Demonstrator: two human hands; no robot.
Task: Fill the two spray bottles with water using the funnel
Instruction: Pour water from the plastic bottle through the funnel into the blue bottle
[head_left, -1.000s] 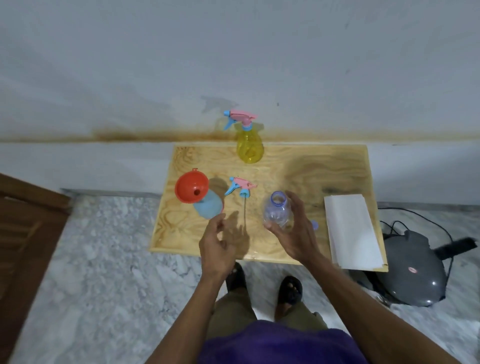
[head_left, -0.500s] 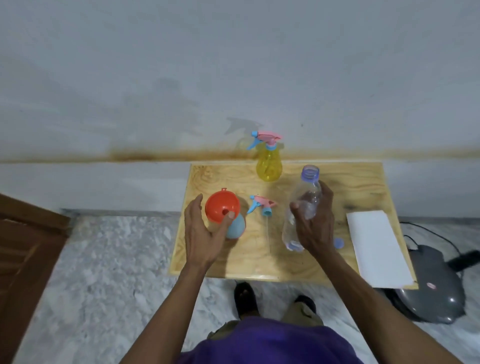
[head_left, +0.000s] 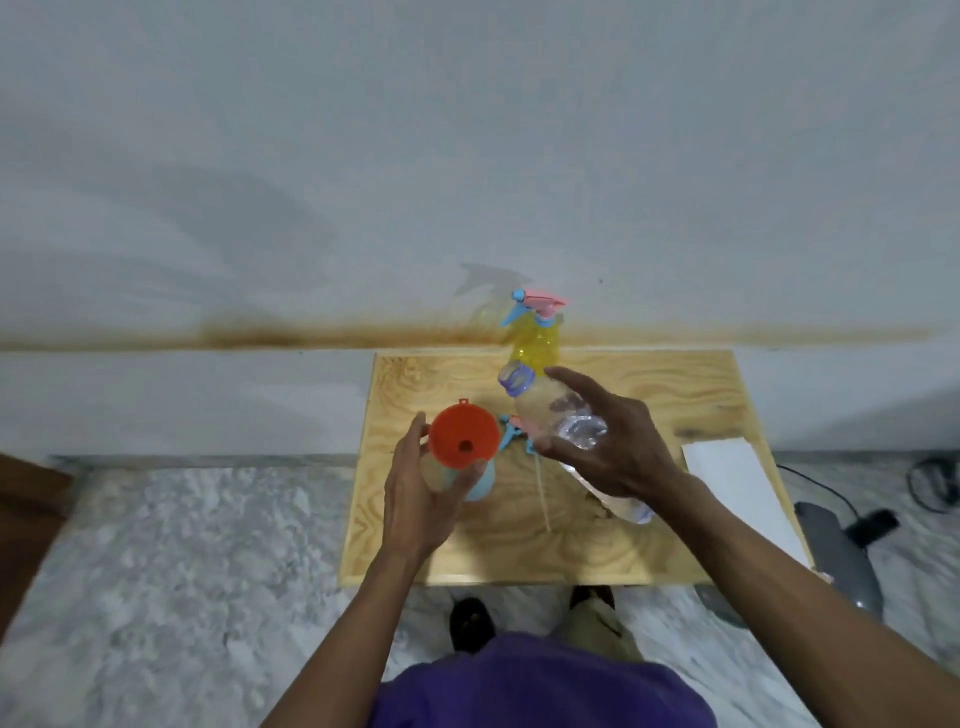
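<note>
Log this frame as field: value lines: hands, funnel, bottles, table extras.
left hand: grips blue bottle below the funnel
right hand: holds water bottle, uncapped, tilted neck-first toward the funnel
funnel: orange, seated in blue bottle's neck
pour: no water stream visible
yellow bottle: upright at table's far edge, sprayer on
loose sprayer: lies on table, partly hidden
paper: white, at table's right edge
</note>
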